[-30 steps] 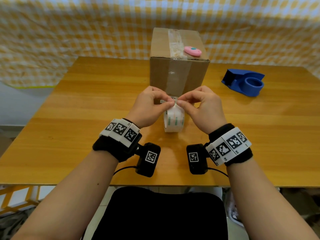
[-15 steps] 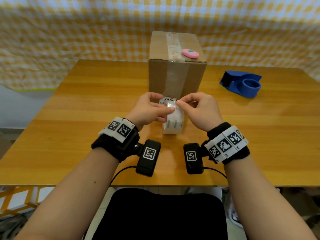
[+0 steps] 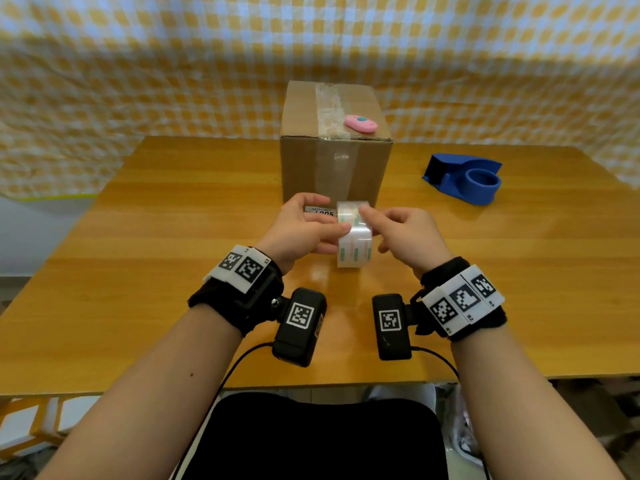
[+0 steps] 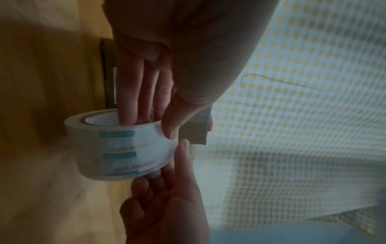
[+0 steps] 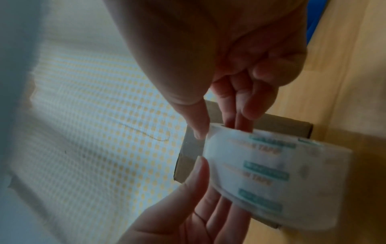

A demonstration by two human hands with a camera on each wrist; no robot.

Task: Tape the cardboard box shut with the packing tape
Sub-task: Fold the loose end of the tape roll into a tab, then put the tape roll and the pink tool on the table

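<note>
The brown cardboard box [image 3: 304,168] stands mid-table with old clear tape down its top and front. A clear packing tape roll [image 3: 355,245] with green print is held upright just in front of it. My left hand [image 3: 311,230] grips the roll, fingers [image 4: 133,99] pushed into the core and thumb on the outer band. My right hand [image 3: 398,233] holds the roll's top, thumb [image 5: 198,125] on the band's edge and fingers against the right side face. The loose tape end cannot be made out.
A pink oval cutter [image 3: 361,123] lies on the box top. A blue tape dispenser [image 3: 464,178] sits at the right of the wooden table [image 3: 173,271]. A yellow checked cloth [image 3: 138,81] hangs behind. The table's near edge is by my wrists.
Both hands were pinching at the top of the roll. Now the left hand grips through the core and the right thumb lies along the band; the hands sit slightly nearer the box.
</note>
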